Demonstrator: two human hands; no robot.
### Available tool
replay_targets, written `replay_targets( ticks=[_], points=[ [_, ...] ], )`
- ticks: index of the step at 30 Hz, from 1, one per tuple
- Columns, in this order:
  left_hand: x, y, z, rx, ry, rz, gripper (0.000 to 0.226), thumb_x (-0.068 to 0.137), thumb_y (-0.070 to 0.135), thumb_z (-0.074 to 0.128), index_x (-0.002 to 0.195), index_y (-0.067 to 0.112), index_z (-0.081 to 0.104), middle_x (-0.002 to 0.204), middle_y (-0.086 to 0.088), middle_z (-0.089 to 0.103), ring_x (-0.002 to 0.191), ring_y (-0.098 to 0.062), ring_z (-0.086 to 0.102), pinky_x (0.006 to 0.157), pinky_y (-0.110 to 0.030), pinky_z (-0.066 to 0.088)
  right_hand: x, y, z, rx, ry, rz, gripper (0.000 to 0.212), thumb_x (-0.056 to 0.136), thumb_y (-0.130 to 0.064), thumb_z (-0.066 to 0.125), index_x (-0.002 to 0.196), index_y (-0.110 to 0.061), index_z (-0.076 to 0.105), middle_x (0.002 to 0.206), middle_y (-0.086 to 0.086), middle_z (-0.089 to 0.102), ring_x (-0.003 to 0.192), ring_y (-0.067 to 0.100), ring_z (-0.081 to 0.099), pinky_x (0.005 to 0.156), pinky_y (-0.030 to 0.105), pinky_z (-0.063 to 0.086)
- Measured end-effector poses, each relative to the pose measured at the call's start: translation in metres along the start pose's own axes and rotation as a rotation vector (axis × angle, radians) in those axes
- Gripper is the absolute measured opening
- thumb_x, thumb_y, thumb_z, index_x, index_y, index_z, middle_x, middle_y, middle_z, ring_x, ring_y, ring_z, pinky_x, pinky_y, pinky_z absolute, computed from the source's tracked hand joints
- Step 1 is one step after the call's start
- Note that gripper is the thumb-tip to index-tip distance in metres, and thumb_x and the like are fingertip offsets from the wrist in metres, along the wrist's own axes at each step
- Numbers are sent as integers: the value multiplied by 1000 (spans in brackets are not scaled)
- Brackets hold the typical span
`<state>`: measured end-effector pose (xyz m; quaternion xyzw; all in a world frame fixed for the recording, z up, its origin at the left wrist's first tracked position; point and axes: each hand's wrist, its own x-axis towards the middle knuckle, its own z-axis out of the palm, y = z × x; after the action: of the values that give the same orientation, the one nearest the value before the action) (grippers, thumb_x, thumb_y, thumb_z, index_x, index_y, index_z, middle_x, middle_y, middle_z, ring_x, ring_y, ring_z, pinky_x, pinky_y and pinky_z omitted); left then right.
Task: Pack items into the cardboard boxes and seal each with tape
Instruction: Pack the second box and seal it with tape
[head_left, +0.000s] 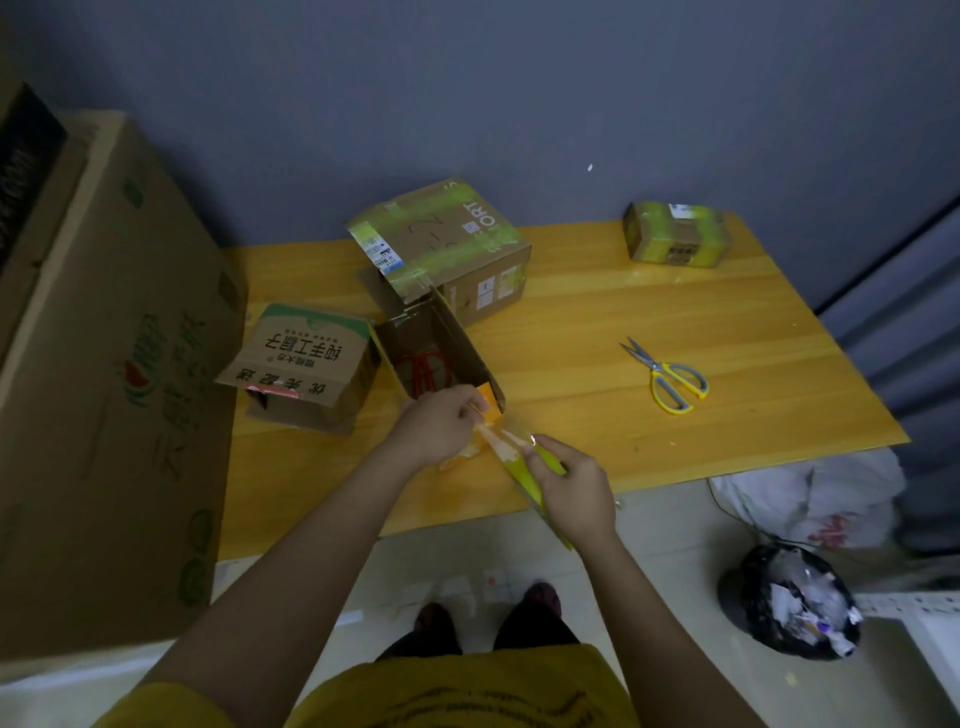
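Observation:
An open cardboard box (447, 343) stands on the wooden table (675, 426) with a red item (423, 366) inside. At its near corner my left hand (441, 426) pinches the end of a yellow-green tape strip (511, 452). My right hand (569, 486) grips the same strip lower down, stretching it toward me. Whether a tape roll is in my right hand is hidden. Two taped boxes stand further back: a larger one (441, 239) behind the open box and a small one (675, 234) at the far right.
Yellow-handled scissors (670, 376) lie right of the open box. A printed carton (306, 358) lies on its side at the table's left. A very large carton (104, 364) stands beside the table. A black rubbish bag (800, 603) and a white bag (810, 499) sit on the floor.

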<state>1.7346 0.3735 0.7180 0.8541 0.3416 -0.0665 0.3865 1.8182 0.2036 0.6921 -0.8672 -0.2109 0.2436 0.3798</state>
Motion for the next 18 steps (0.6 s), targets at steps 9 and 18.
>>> replay_targets(
  ticks=[9,18],
  points=[
    [-1,-1,-3,58,81,69,39,100,15,33,106,45,59,141,9,45,126,-26,38,107,-46,31,16,-9,-24,-297,-13,-156,39,97,-41,52,135,-37,54,47,-5,40,44,10,40,47,30,31],
    [6,-7,-13,42,419,-109,46,97,16,43,142,27,42,142,-2,37,131,-25,26,105,-37,26,69,10,-34,-402,212,-230,54,95,-40,56,144,-24,42,110,17,70,97,39,64,79,43,45]
  ],
)
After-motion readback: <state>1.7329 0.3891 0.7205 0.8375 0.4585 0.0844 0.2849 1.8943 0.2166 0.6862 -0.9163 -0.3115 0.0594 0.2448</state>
